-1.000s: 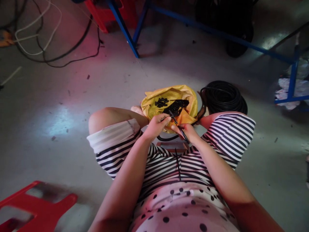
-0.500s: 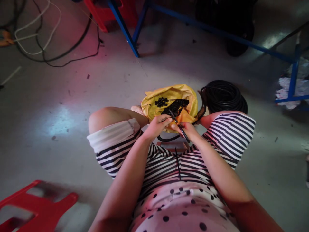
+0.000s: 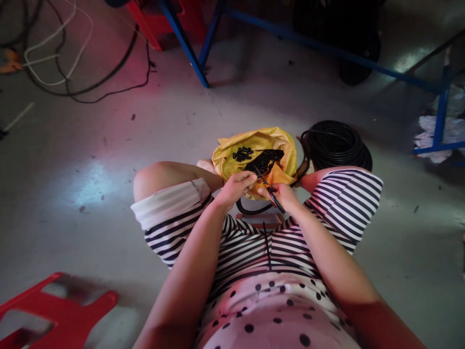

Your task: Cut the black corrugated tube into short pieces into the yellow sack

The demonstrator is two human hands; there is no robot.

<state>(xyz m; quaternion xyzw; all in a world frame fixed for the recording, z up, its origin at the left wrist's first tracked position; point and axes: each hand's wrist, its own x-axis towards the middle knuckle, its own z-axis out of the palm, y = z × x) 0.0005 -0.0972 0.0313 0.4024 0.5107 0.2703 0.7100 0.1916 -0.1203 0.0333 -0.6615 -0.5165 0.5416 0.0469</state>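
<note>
My right hand [image 3: 285,195] is wrapped round the handles of black-and-orange scissors [image 3: 276,199]. Their blades point up and left, over a yellow bag [image 3: 225,169] between my legs. Beside the blades, my left hand [image 3: 238,186] is closed in a pinch on black tubing [image 3: 250,211], which loops below both hands. Its end at my fingertips is too small to make out. Inside the rolled-open bag lie many short black cut pieces [image 3: 242,154], some in a darker heap near the scissors' tips. A coil of the black tubing [image 3: 337,145] rests on the floor beyond my right knee.
A blue metal frame [image 3: 319,46] crosses the far side. Red stools stand at the top [image 3: 152,29] and lower left [image 3: 58,310]. Loose cables [image 3: 109,80] lie on the floor at upper left, and crumpled plastic [image 3: 432,138] at the right edge.
Hardly anything differs: the scissors and both hands have shifted very slightly at the bag. The bag, the pieces and the coil stay in place.
</note>
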